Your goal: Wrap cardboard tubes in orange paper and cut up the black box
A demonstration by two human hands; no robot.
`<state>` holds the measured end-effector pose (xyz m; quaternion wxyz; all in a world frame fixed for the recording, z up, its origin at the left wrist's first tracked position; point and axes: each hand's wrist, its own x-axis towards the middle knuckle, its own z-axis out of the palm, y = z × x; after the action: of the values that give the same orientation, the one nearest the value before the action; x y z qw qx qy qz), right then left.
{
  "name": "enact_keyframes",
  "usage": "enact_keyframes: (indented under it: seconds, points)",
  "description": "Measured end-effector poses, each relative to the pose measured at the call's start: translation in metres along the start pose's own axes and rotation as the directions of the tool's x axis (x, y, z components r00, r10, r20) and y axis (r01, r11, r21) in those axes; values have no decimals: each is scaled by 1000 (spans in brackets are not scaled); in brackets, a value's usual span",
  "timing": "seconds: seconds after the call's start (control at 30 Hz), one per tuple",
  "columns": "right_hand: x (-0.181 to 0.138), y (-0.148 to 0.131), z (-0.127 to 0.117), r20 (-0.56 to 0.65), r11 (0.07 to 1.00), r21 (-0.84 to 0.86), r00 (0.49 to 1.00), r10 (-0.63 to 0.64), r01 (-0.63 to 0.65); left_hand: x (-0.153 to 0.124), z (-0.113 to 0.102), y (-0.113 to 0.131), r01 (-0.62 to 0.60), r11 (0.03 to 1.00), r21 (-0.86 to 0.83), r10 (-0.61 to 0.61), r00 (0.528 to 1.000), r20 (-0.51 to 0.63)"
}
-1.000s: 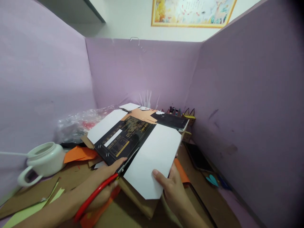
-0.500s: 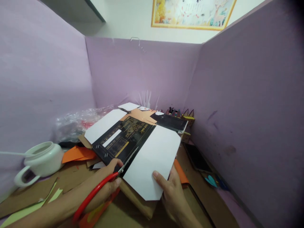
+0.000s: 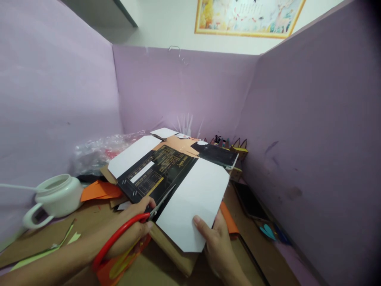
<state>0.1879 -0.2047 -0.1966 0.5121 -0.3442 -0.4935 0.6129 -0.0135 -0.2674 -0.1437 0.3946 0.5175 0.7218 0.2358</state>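
Note:
My left hand point(image 3: 137, 222) is closed around the large red handles of a pair of scissors point(image 3: 120, 234). The metal blades lie along the line where a white flap point(image 3: 192, 198) meets the dark printed panel of an unfolded paperboard box point(image 3: 166, 169). With the thumb on top, my right hand point(image 3: 216, 240) grips that white flap at its near right side; the other fingers are partly hidden beneath it. White sections, a peach-coloured part and gold print show on the box. Beneath it is a brown cardboard piece point(image 3: 174, 252).
At left stands a white ceramic pot point(image 3: 59, 198), near orange paper point(image 3: 101, 191) and clear plastic wrapping point(image 3: 95, 153). A dark phone point(image 3: 248, 200) and a light-blue object point(image 3: 268, 231) lie at right. Purple partitions point(image 3: 184, 87) enclose the desk on three sides.
The whole view has shifted slightly, so everything appears a little farther right. Both hands keep their holds, and the blades stay at about the same place along the flap's edge.

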Motion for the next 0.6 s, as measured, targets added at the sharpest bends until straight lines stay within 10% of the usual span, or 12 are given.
enact_keyframes:
  seconds: [0.43,0.6]
  points:
    - [2,0,0,6,998,-55,1000,12,-12,-18,-2,6,-217,965,150,225,973,-44]
    - [0,3,2,-4,998,-55,1000,12,-12,-12,-14,9,-108,994,-14,109,992,66]
